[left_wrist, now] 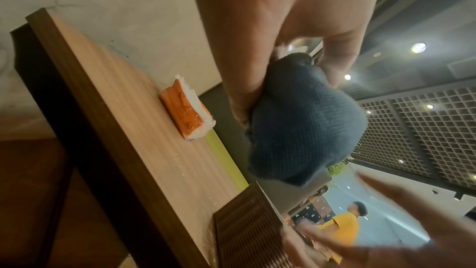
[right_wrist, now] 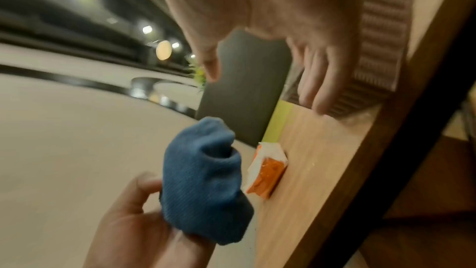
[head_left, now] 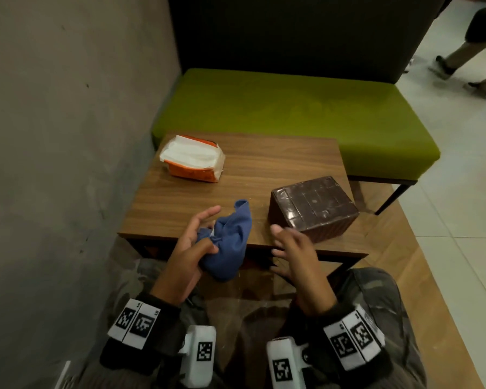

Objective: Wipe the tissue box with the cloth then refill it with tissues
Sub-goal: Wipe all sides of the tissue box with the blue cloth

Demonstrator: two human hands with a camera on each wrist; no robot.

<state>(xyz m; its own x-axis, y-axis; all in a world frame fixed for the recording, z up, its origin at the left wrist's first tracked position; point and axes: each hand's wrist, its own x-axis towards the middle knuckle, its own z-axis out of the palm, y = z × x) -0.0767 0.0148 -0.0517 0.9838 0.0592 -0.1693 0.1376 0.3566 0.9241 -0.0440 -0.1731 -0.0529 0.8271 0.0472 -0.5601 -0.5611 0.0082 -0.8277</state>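
Observation:
A bunched blue cloth (head_left: 227, 242) (left_wrist: 304, 127) (right_wrist: 203, 182) is gripped by my left hand (head_left: 191, 248) above the near edge of the wooden table (head_left: 236, 175). The dark brown tissue box (head_left: 313, 209) (right_wrist: 378, 44) stands on the table's right side, its ribbed side (left_wrist: 247, 229) facing me. My right hand (head_left: 292, 248) (right_wrist: 283, 52) hovers with fingers spread just in front of the box, apart from it and holding nothing. An orange pack of white tissues (head_left: 192, 158) (left_wrist: 186, 110) (right_wrist: 266, 172) lies at the table's far left.
A grey wall (head_left: 68, 136) runs along the left. A green bench seat (head_left: 292, 113) with a dark back stands behind the table. Another person's legs (head_left: 472, 66) cross the tiled floor at upper right. My knees sit under the table's near edge.

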